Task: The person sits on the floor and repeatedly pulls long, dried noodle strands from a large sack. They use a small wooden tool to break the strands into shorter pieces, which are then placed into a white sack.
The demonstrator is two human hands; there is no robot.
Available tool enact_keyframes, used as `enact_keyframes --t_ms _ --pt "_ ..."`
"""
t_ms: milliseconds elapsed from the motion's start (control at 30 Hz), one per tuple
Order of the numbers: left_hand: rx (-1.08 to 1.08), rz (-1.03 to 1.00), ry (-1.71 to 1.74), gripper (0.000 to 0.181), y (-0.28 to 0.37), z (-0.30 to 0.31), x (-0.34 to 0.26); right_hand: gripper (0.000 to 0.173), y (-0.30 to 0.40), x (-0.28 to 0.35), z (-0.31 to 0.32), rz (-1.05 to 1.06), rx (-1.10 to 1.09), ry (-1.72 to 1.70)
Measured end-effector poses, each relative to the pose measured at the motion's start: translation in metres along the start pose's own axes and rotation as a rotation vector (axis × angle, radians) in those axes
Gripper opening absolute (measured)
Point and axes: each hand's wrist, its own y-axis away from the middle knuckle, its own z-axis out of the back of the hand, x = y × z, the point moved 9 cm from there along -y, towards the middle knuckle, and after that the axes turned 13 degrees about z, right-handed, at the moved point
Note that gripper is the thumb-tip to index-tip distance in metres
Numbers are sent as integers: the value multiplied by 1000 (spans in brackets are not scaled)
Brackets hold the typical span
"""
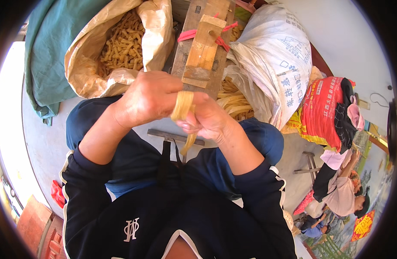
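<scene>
Both hands meet in front of my knees around a flat, yellowish, pliable strip [182,106], which looks like bean curd skin. The strip is looped around the fingers between the hands, and a loose tail hangs below. My left hand [138,98] is curled against the loop, its fingertips hidden. My right hand [214,118] pinches the strip with thumb and fingers. Beyond the left hand, an open paper sack [85,61] holds many short knotted yellowish pieces [124,43]. Long strips of the same colour [234,100] lie at the mouth of a white woven sack [279,58].
A wooden bench [182,55] with a wooden block [201,48] tied by pink cord stands ahead. Green cloth [49,58] hangs at left. A red printed sack [324,106] lies at right, with other people [342,194] beyond. Below my hands is a wooden crosspiece [158,133].
</scene>
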Motion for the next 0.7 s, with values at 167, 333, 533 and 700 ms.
enact_keyframes --t_ms 167,333,533,700 --pt "-194 -23 11 25 0 4 -9 12 3 15 16 235 -233 101" --pt "-213 381 136 25 -2 4 26 12 19 70 16 672 -424 450" --pt "88 520 129 19 12 -28 44 16 19 70 -4 699 -232 1290" --pt "156 384 32 7 11 -28 30 24 13 66 -11 550 -206 1664"
